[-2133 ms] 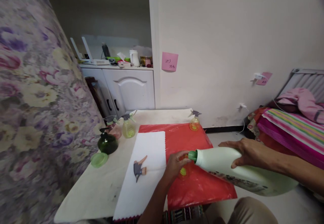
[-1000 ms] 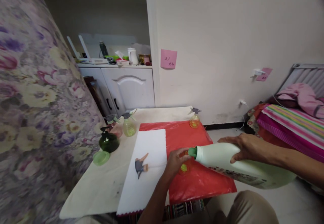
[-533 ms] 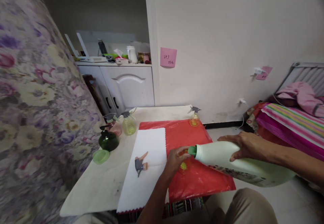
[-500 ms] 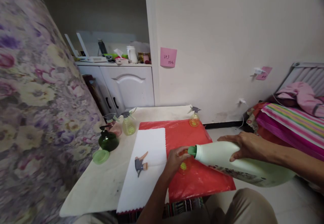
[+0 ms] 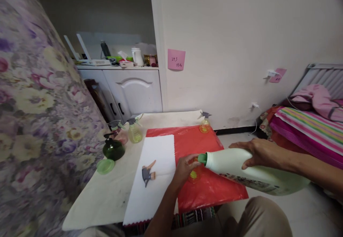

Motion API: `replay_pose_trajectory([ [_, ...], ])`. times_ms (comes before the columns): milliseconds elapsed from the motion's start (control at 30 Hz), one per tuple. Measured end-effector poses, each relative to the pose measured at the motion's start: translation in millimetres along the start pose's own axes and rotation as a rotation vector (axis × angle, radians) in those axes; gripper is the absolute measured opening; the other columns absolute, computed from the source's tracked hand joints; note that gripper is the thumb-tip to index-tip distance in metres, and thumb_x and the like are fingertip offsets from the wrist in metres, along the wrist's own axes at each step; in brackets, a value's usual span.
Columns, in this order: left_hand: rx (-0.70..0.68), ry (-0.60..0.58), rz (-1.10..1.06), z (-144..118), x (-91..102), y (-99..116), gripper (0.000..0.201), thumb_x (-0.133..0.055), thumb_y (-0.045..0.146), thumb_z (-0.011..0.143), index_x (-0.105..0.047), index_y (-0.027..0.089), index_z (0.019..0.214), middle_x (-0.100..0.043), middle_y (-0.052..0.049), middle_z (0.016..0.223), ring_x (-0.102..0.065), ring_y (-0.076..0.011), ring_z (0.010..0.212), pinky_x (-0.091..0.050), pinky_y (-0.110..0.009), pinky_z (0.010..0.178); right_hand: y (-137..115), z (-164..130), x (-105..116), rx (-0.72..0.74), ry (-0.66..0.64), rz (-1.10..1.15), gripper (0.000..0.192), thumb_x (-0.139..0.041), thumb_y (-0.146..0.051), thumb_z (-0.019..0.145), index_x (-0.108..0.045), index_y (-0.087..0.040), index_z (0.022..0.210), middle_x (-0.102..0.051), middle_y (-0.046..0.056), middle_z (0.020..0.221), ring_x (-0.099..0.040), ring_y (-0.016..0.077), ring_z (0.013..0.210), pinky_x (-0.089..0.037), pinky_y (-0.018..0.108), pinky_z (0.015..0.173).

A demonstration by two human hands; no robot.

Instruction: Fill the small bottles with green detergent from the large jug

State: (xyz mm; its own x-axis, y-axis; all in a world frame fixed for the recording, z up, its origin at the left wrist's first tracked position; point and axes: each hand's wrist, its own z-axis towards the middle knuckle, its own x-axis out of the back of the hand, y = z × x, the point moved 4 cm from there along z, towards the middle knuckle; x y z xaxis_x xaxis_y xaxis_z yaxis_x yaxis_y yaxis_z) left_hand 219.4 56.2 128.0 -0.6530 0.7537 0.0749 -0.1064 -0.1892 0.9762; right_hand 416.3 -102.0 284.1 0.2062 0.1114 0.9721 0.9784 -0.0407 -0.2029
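Observation:
My right hand [image 5: 261, 154] is closed on a large pale green detergent jug [image 5: 233, 161], tipped on its side. The jug's green spout [image 5: 202, 158] points left, right at the neck of a small orange see-through bottle [image 5: 195, 176]. My left hand [image 5: 185, 167] grips that bottle near its top; the fingers partly hide the neck. Yellowish liquid shows low in the bottle. A grey and orange spray trigger head [image 5: 148, 174] with a clear tube lies on a white cloth [image 5: 158, 151]. A green cap [image 5: 105, 166] lies at the table's left.
A dark green pump bottle [image 5: 114, 149], a pink spray bottle [image 5: 120, 135] and a yellow-green spray bottle [image 5: 135, 133] stand at the left. Another spray bottle [image 5: 205, 125] stands on the red sheet [image 5: 184, 138] at the back. A floral curtain [image 5: 40, 122] hangs at the left; a bed [image 5: 308, 122] stands right.
The whole view has shifted slightly. Both hands keep their holds, with the jug still tilted and its spout at the orange bottle's neck.

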Motion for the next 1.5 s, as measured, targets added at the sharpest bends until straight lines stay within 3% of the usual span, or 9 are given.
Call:
replay_pose_trajectory([
  [1033, 0.023, 0.011, 0.020, 1.4, -1.0, -2.6, 0.031, -0.067, 0.031, 0.074, -0.071, 0.019, 0.103, -0.073, -0.006, 0.106, -0.064, -0.0255, 0.100, -0.048, -0.037, 0.093, -5.8, -1.4, 5.4, -0.026, -0.044, -0.003, 0.054, -0.065, -0.036, 0.075, -0.057, -0.026, 0.127, -0.075, 0.006, 0.090, -0.069, 0.0268, 0.080, -0.045, 0.027, 0.066],
  [1500, 0.021, 0.001, 0.019, 1.6, -2.0, -1.5, 0.031, -0.066, 0.032, 0.073, -0.072, 0.020, 0.101, -0.073, -0.004, 0.105, -0.064, -0.0253, 0.101, -0.047, -0.036, 0.093, -2.7, 0.4, 4.4, -0.013, -0.042, -0.037, 0.056, -0.066, -0.045, 0.075, -0.056, -0.028, 0.127, -0.074, 0.005, 0.091, -0.069, 0.0261, 0.080, -0.047, 0.027, 0.066],
])
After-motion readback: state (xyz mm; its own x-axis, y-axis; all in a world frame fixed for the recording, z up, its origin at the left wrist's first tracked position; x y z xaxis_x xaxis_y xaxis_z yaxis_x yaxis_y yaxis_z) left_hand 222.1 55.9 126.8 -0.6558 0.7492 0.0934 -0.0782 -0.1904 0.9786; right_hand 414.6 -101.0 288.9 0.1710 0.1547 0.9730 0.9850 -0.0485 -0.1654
